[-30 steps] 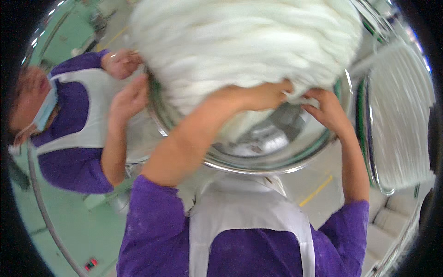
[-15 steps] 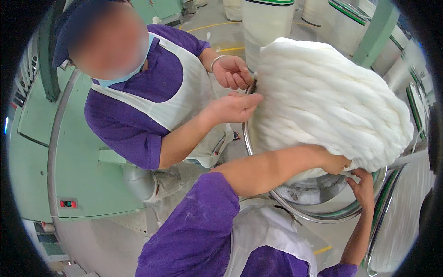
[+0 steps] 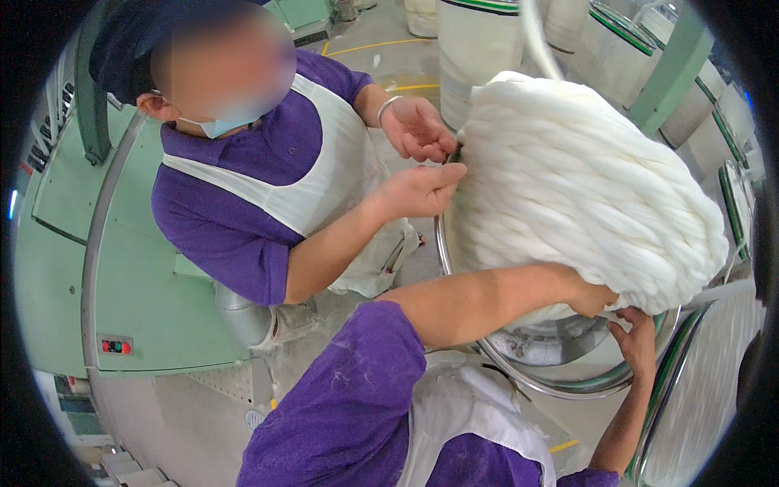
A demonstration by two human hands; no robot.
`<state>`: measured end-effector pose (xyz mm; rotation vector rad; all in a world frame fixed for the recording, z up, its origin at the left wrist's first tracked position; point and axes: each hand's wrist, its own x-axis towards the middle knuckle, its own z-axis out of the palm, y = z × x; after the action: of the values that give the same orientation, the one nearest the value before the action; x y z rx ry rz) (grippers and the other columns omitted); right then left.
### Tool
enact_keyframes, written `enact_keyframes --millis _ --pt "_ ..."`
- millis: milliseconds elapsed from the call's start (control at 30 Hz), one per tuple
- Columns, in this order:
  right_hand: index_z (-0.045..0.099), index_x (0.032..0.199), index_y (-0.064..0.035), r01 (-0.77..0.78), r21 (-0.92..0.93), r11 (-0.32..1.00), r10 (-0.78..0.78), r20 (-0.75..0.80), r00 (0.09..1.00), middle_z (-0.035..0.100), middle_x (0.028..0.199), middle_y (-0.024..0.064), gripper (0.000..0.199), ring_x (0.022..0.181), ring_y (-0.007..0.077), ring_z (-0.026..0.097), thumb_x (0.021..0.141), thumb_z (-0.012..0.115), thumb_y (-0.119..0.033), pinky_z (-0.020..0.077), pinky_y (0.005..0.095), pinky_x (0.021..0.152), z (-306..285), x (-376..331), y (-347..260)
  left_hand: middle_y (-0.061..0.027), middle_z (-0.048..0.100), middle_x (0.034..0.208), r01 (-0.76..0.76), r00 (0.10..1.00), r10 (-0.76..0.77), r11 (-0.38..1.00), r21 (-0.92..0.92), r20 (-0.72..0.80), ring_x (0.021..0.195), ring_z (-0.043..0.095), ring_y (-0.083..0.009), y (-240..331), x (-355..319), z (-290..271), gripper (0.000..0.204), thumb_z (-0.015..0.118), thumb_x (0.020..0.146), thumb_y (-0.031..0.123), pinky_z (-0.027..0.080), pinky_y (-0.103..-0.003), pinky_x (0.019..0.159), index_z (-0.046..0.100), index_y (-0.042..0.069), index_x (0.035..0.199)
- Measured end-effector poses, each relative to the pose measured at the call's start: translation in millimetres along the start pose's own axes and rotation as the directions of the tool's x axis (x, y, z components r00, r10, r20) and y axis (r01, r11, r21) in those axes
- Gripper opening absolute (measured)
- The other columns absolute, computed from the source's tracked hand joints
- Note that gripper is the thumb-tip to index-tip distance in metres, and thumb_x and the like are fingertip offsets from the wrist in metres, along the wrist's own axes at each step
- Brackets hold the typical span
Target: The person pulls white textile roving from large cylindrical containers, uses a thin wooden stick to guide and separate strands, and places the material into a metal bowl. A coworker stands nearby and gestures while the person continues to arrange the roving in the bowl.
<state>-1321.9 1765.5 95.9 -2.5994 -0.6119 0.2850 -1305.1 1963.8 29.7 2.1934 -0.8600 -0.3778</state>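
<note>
A big mound of thick white fibre sliver (image 3: 592, 187), coiled in rope-like strands, rises out of a round can (image 3: 560, 388) with a shiny metal rim. My left hand (image 3: 592, 297) reaches across the can's near side, closed at the sliver's lower edge. Beside it, my right hand (image 3: 636, 337) has bent fingers against the same edge, its thumb a little lower. Whatever lies between my fingertips is too small or hidden to tell. Across from me, a co-worker's hands (image 3: 418, 174) pinch something small and dark at the mound's left side.
The co-worker in a purple shirt and white apron (image 3: 324, 154) stands at the left, before a green machine cabinet (image 3: 170, 284). Another tall white can (image 3: 479, 57) stands behind the mound. A green post (image 3: 672, 69) rises at the back right, and a sliver-filled can (image 3: 706, 390) is close on the right.
The view has shifted slightly, and the co-worker's head has turned and moved right. A white strand now shows above the mound. My hands stay at the sliver's lower edge.
</note>
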Motion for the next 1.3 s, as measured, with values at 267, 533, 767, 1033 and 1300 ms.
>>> enact_keyframes --millis 267,533,767,1033,1300 --pt "0.068 0.089 0.0044 -0.026 -0.014 1.0 0.026 -0.009 1.0 0.068 0.089 0.0209 0.028 0.087 0.0393 0.062 0.067 0.074 -0.012 0.0466 0.04 0.08 1 -3 2 -0.0164 0.062 0.115 -0.008 1.0 0.009 0.995 0.095 -0.014 0.11 0.057 -0.0339 6 -5 -3 0.042 0.052 0.078 0.012 0.042 -0.043 0.095 0.057 0.008 0.12" --pt "0.068 0.089 0.0036 0.013 -0.035 0.999 -0.013 -0.011 1.0 0.067 0.088 0.0214 0.028 0.087 0.0394 0.061 0.068 0.076 -0.012 0.0456 0.0406 0.079 0 -2 -1 -0.0151 0.063 0.117 0.039 0.999 -0.039 0.998 0.039 -0.01 0.111 0.057 -0.0333 18 -14 -15 0.043 0.051 0.077 0.01 0.043 -0.043 0.094 0.062 0.01 0.118" --pt "0.067 0.09 0.0045 -0.017 -0.043 0.999 0.018 0.022 1.0 0.067 0.089 0.0224 0.026 0.085 0.0397 0.062 0.07 0.075 -0.011 0.0459 0.04 0.08 -1 -1 -4 -0.0167 0.06 0.116 0.013 0.996 -0.017 0.999 0.045 0.088 0.111 0.055 -0.0349 14 -10 -16 0.039 0.052 0.081 0.014 0.041 -0.044 0.095 0.053 0.01 0.12" --pt "0.068 0.092 0.0041 -0.061 -0.061 0.996 0.065 0.059 0.996 0.068 0.089 0.0216 0.028 0.084 0.0384 0.063 0.072 0.074 -0.014 0.0477 0.0394 0.077 0 2 1 -0.0163 0.061 0.113 -0.012 0.999 0.01 0.999 0.042 0.049 0.11 0.055 -0.0352 -1 3 5 0.038 0.053 0.079 0.015 0.041 -0.044 0.094 0.055 0.011 0.118" --pt "0.068 0.093 0.0034 0.05 -0.047 0.998 -0.051 -0.004 0.999 0.068 0.089 0.0209 0.029 0.081 0.0393 0.063 0.072 0.075 -0.015 0.0479 0.0405 0.075 6 3 10 -0.0113 0.062 0.106 -0.061 0.998 0.067 0.977 0.202 -0.019 0.106 0.057 -0.0315 -20 14 22 0.033 0.058 0.079 0.024 0.042 -0.043 0.092 0.061 0.015 0.111"
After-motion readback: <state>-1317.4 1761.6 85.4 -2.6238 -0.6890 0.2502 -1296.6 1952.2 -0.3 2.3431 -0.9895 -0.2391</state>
